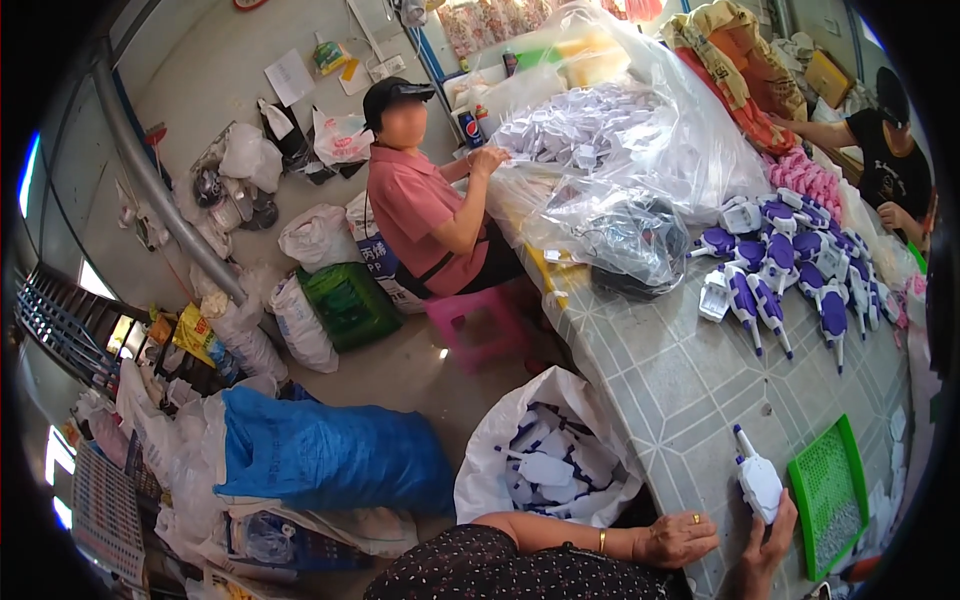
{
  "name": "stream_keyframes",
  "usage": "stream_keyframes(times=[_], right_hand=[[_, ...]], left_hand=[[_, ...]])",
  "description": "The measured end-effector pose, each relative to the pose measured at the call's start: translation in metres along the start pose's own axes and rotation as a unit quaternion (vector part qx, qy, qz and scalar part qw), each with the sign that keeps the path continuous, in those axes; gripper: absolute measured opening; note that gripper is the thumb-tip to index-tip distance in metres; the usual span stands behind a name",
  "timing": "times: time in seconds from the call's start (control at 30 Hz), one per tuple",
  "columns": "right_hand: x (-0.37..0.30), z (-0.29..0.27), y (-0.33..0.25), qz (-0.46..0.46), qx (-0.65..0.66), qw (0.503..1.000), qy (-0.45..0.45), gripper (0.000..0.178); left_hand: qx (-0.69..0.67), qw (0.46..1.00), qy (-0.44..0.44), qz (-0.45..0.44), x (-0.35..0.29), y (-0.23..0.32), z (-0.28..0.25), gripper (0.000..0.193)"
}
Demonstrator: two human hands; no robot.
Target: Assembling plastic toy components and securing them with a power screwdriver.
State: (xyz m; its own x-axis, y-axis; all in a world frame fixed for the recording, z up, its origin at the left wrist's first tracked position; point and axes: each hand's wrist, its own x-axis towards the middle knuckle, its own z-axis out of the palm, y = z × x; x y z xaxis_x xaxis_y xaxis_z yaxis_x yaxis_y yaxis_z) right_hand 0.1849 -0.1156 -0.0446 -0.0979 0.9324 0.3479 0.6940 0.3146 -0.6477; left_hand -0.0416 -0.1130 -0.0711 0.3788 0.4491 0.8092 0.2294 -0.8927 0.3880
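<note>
My right hand (770,533) grips a white plastic piece with a purple-tipped stem (760,487) by its lower end, tilted over the table. Beside it, at the table's near edge, my left hand (677,541) is closed with its fingers curled; whatever may be inside is hidden. Just right of my right hand lies a green perforated tray (797,490) containing small grey bits. Similar white-and-purple pieces (778,262) are heaped farther up the table. More of them fill an open white sack (478,478) beside my left arm.
A co-worker in pink (415,200) sits across the table (665,400) by a pink stool (480,325). Clear plastic bagging (700,130) surrounds a pile of white parts (575,125). Another person (885,150) is at the far right. A blue sack (330,450) lies on the floor at left.
</note>
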Motion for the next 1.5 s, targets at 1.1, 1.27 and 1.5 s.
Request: stream_keyframes(times=[1.1,1.27,1.5], right_hand=[[-0.012,0.001,0.006,-0.057,-0.002,0.998,0.031,0.064],[-0.006,-0.002,-0.008,-0.054,-0.008,0.998,0.042,0.064],[-0.006,-0.002,0.002,-0.077,-0.004,0.996,0.042,0.065]], left_hand=[[0.054,0.998,0.017,-0.025,0.001,0.019,0.008,0.017],[0.072,0.997,-0.036,-0.017,0.016,0.014,0.003,0.015],[0.132,0.99,-0.025,-0.049,0.014,0.015,0.016,0.018]])
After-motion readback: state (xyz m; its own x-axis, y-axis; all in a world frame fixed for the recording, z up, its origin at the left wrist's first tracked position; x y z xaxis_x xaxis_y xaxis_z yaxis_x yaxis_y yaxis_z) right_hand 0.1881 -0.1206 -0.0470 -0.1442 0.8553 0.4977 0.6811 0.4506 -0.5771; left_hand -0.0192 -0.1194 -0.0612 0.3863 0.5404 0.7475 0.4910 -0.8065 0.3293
